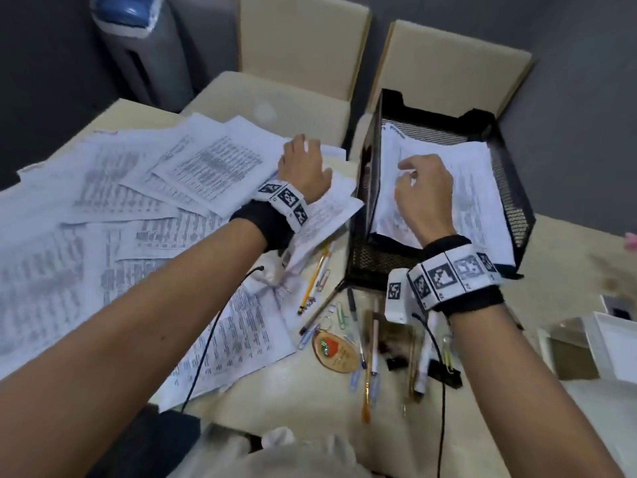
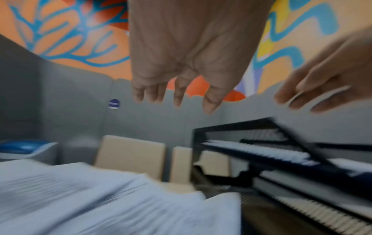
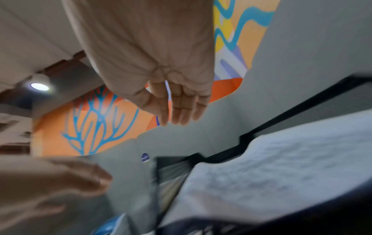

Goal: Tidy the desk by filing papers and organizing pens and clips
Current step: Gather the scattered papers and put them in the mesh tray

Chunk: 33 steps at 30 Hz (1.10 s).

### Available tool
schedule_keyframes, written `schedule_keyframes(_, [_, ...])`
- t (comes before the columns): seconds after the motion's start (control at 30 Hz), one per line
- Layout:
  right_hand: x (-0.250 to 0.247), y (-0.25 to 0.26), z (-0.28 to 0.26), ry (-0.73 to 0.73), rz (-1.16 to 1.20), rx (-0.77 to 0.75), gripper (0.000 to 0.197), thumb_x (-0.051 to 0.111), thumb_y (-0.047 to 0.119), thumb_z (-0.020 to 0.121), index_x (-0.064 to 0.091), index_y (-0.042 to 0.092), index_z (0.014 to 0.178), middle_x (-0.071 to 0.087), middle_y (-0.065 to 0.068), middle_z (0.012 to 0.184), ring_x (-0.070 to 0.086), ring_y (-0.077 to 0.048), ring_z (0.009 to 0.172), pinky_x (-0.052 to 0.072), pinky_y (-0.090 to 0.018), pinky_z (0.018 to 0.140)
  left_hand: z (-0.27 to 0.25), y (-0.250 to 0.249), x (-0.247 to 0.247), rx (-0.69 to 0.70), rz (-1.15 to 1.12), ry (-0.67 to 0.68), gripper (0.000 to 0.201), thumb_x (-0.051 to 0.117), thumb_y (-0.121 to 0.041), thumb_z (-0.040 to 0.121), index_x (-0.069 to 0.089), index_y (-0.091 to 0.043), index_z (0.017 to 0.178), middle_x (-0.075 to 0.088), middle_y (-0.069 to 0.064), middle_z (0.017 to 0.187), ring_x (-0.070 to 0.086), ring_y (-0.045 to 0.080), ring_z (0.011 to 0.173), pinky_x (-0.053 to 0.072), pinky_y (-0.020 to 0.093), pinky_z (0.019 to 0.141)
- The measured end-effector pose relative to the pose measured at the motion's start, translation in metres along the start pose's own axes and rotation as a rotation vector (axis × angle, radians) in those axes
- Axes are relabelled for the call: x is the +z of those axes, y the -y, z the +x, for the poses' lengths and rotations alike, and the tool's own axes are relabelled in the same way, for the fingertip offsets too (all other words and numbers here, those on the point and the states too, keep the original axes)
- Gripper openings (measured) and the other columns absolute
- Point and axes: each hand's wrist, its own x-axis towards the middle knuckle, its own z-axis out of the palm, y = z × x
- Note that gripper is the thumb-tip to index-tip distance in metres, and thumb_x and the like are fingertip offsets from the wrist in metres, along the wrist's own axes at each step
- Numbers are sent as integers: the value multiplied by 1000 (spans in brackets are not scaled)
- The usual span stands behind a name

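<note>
The left hand (image 1: 305,163) has loosely spread fingers (image 2: 179,93) that hold nothing, above the scattered papers (image 1: 138,188) on the desk (image 1: 310,391). The right hand (image 1: 425,198), fingers (image 3: 181,109) together and relaxed, hovers over the sheets (image 1: 475,188) in the black mesh tray (image 1: 513,208). Pens (image 1: 374,343) and clips (image 1: 341,317) lie near the tray's front.

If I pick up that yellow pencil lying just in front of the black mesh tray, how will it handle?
The yellow pencil is thin and straight, so it probably lifts stiff and light. Its slim shaft may roll if nudged sideways on the desk. Its top end lies under a sheet of paper, so that sheet may shift when the pencil is lifted.
</note>
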Motion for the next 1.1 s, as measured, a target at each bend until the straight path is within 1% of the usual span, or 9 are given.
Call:
schedule_keyframes(0.2, [116,50,-4,401,19,-9,26,50,12,86,63,1,107,61,-17,119,55,-32,112,43,-35,94,-5,159,-18,-332,226,279,48,52,-20,91,44,1,133,37,26,138,42,40,125,39,44,101])
schedule_keyframes(0.3, [166,49,-17,559,-187,218,44,56,25,86,49,10,126,37,-16,141,36,-38,129,33,-46,105,-12,206,-14,-343,291,314,56,53,-26,90,37,-6,140,34,21,143,37,37,131,37,47,106])
schedule_keyframes(0.43, [193,42,-43,372,-99,588,73,67,26,76,27,25,138,5,-11,153,16,-40,134,24,-55,106,-3,224,0,-228,336,393,81,58,-36,88,8,-27,151,2,10,160,11,36,145,21,53,116])
schedule_keyframes(0.53, [204,33,-59,121,78,710,77,70,14,74,25,22,137,18,-16,147,32,-42,126,34,-50,101,5,230,11,-219,413,543,86,54,-50,87,-3,-35,150,-9,10,159,11,41,145,20,57,115])
schedule_keyframes(0.7, [203,30,-67,13,413,776,68,57,-3,83,22,12,140,48,-29,132,54,-42,113,44,-42,92,-24,227,28,-139,509,597,79,47,-61,84,6,-36,147,13,19,155,22,41,140,28,60,109])
schedule_keyframes(0.83, [187,39,-58,-15,303,643,43,48,0,87,46,4,130,57,-21,128,53,-37,118,42,-35,94,-55,212,36,-47,576,596,82,44,-64,84,14,-23,148,36,23,145,33,39,135,27,52,112])
schedule_keyframes(0.97, [157,65,-43,-246,248,328,28,40,-5,86,56,-6,109,60,-26,117,56,-37,109,33,-29,87,-61,205,21,-43,449,488,65,32,-59,92,31,-17,142,57,12,131,50,28,123,24,47,113])
schedule_keyframes(1.03, [140,77,-36,-397,271,167,23,39,-6,84,56,-11,98,60,-29,107,58,-35,99,35,-29,81,-50,220,8,-140,365,377,60,34,-52,94,29,-20,144,49,14,138,43,30,129,28,49,112])
schedule_keyframes(1.1, [124,86,-27,-546,301,43,22,38,-2,83,56,-13,91,61,-29,98,58,-29,89,36,-25,74,-46,243,1,-290,325,362,66,39,-54,91,16,-30,148,20,17,154,19,38,142,20,58,113])
